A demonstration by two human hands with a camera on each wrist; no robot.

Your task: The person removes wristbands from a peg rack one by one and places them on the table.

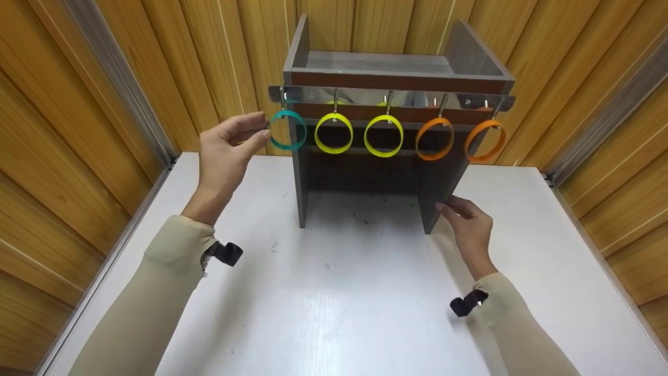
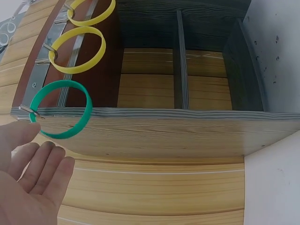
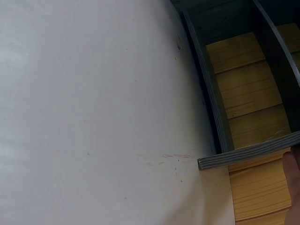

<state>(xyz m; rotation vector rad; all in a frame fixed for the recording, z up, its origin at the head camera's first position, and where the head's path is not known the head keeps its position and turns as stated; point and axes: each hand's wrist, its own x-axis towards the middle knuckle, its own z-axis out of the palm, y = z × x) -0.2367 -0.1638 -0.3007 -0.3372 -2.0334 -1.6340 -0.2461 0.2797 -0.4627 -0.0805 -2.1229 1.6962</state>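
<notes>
My left hand [image 1: 224,149] is at the left end of a metal hook rail [image 1: 412,97], thumb and fingers apart. Its thumb tip is right beside a teal ring [image 1: 287,147], which hangs on the leftmost hook; whether they touch I cannot tell. In the left wrist view the teal ring [image 2: 87,110] hangs past the thumb. My right hand [image 1: 472,230] is low beside the right side panel [image 1: 438,183] of a grey wooden shelf unit. Its thumb tip touches the panel's front edge; other fingertips are partly hidden by the panel. The right wrist view shows only part of that hand [image 3: 291,183].
Two yellow rings [image 1: 334,152] and two orange rings [image 1: 434,157] hang along the rail. The shelf unit stands on a white table [image 1: 323,292], against wood-panelled walls [image 1: 104,104] with metal corner posts. Small dark specks mark the tabletop.
</notes>
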